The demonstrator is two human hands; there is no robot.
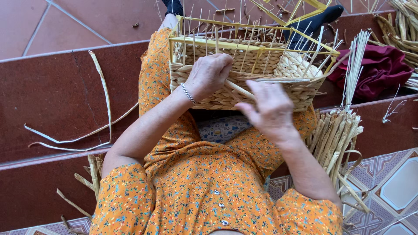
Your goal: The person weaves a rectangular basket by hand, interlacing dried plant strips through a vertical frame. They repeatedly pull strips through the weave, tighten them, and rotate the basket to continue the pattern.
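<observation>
At frame centre, the left hand (209,75) is gripping the half-woven basket (244,82) on the lap; the right hand (271,106) is apparently pinching a straw strand (239,90). Lower walls are standing woven; upper stakes are remaining bare.

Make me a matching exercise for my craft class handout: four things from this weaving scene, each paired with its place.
1. woven basket
2. dark red cloth
3. bundle of dried stalks
4. loose pale strips

a. floor at the person's left
b. on the lap, under both hands
c. upper right
d. beside the right arm

Pairs: 1-b, 2-c, 3-d, 4-a
</observation>
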